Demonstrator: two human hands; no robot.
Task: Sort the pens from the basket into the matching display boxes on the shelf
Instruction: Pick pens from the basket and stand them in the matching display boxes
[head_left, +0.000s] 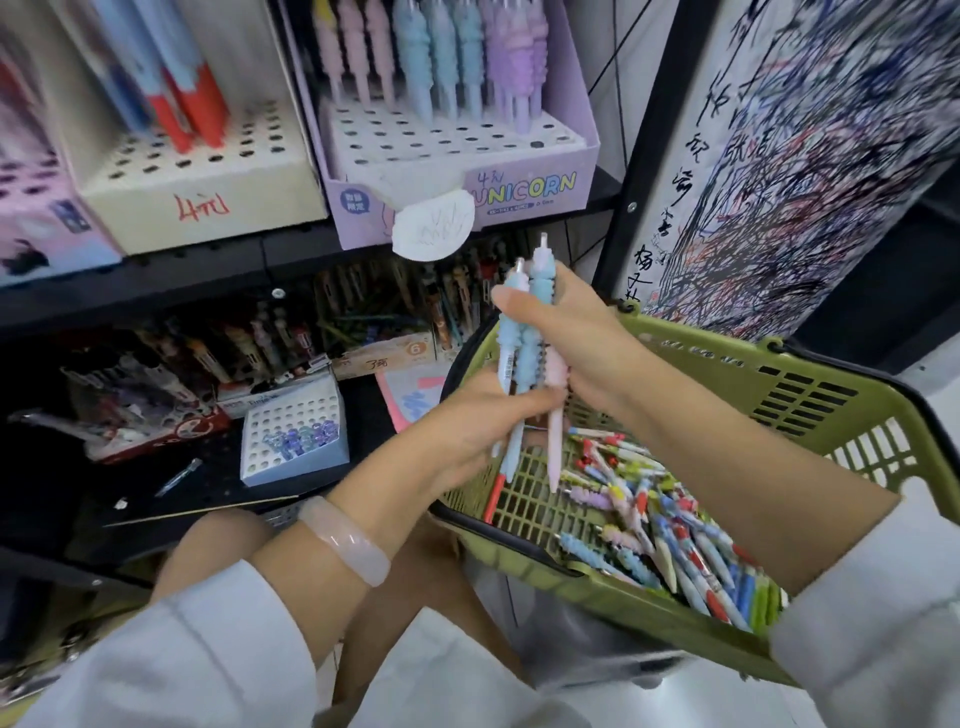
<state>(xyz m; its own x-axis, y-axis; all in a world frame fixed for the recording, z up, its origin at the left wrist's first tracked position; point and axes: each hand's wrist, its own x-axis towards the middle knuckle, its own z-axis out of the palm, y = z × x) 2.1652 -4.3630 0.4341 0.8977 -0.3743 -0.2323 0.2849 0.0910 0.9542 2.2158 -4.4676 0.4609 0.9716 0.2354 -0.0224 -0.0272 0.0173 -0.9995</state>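
Both hands hold a small bunch of unicorn pens (527, 343), two blue and one pink, upright above the green basket (810, 395). My right hand (576, 332) grips the bunch near the top. My left hand (483, 431) grips it lower down. Many mixed pens (670, 525) lie in the basket's bottom. The purple UNICORN display box (524, 192) stands on the upper shelf, with pink, blue and purple pens in its back rows and many free holes in front.
A cream display box (208, 197) with red-and-blue pens stands left of the purple one. A white holed box (293, 431) and other pen boxes sit on the lower shelf. A scribbled test board (779, 156) stands at right.
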